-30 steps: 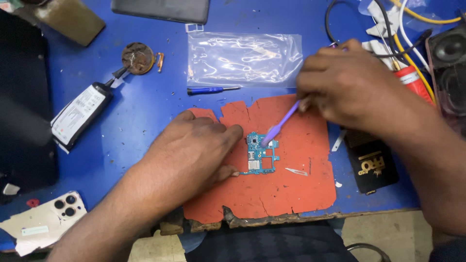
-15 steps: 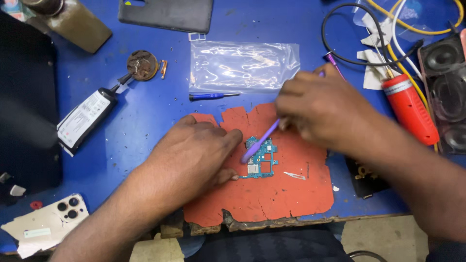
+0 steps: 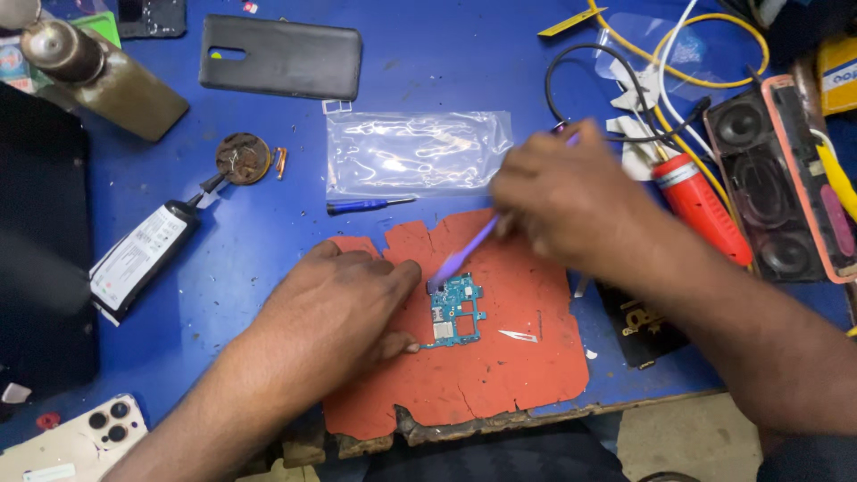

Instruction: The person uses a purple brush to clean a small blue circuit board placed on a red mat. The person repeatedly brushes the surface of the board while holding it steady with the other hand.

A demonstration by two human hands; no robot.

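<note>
1. Nearest you, a worn orange-red silicone work mat with cracked edges lies at the front edge of the blue tabletop.
2. Your left hand rests palm down on the mat's left part, fingers together; thumb and fingertips press the left edge of a small teal-green phone circuit board, pinning it flat near the mat's middle. That grip is closed against the board.
3. A small pale sliver lies on the mat just right of the board.
4. Your right hand hovers over the mat's upper right, its grip closed around a thin purple plastic pry tool; the tool slants down-left and its tip meets the board's top-left corner.
5. Beyond the mat lie a small blue-handled screwdriver and a clear plastic bag.
6. Farther off sits a dark grey phone back cover; to the left, a black-and-white glue tube.
</note>
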